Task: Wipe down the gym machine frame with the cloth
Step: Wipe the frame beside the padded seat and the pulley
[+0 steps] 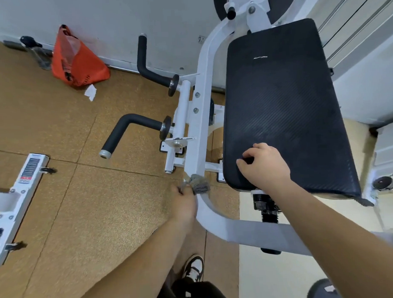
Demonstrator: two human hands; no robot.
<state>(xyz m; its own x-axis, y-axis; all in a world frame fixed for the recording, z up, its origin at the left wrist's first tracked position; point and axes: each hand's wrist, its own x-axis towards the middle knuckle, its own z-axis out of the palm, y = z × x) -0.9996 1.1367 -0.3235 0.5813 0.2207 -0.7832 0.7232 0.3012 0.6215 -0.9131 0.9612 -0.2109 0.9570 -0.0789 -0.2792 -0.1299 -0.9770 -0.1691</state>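
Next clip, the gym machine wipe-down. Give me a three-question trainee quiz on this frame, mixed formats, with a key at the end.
1. Which hand holds the grey cloth? A) left B) right C) neither
2. True or false: the right hand hangs free, touching nothing.
3. Fill in: the cloth is against the white frame, just left of the near corner of the black ____.
Key: 1 A, the left hand grips it. 2 false, it rests on the black pad. 3 pad.
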